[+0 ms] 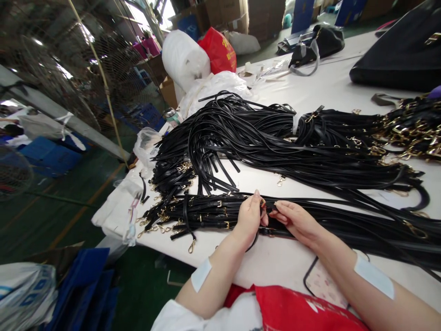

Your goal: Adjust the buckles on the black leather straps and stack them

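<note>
Left hand (250, 215) and right hand (293, 218) both pinch a black strap (271, 209) above the surface (275, 269), exact grip partly obscured; likely light, supple and slightly slick, it is best held flat near its end.

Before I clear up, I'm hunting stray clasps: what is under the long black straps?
White tabletop shows between the black straps, with a gold snap hook in one gap; anything beneath their middle is covered.
</note>
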The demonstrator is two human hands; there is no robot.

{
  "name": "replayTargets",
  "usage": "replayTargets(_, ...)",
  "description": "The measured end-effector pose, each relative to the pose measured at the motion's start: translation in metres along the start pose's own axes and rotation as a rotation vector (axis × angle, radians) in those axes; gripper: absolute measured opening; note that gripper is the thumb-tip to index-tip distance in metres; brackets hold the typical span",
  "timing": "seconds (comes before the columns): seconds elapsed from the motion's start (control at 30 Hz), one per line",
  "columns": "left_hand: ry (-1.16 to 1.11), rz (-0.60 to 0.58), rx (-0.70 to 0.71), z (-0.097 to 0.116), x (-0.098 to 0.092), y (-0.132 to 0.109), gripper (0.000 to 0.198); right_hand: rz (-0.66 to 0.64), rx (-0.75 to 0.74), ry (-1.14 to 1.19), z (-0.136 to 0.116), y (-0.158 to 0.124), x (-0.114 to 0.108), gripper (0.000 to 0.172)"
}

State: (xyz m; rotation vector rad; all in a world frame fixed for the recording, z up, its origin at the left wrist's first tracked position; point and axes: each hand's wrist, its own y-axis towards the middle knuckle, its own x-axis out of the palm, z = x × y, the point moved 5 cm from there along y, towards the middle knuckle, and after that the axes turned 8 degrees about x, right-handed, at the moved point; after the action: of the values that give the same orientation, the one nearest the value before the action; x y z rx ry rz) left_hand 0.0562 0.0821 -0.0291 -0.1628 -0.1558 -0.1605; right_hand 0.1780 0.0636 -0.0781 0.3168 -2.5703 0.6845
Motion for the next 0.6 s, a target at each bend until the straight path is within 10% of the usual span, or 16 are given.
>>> replayTargets(0.4, 0.028, -0.175, -0.155, 0.000, 0.005, 0.001, 0.061, 0.067, -0.047, -0.080, -0.002, -0.004, 0.000, 0.044)
replayTargets(0.6, 0.551, -0.125, 0.267, 0.016, -0.007, -0.001, 0.060, 0.062, -0.049, -0.108, 0.000, -0.007, 0.006, 0.044)
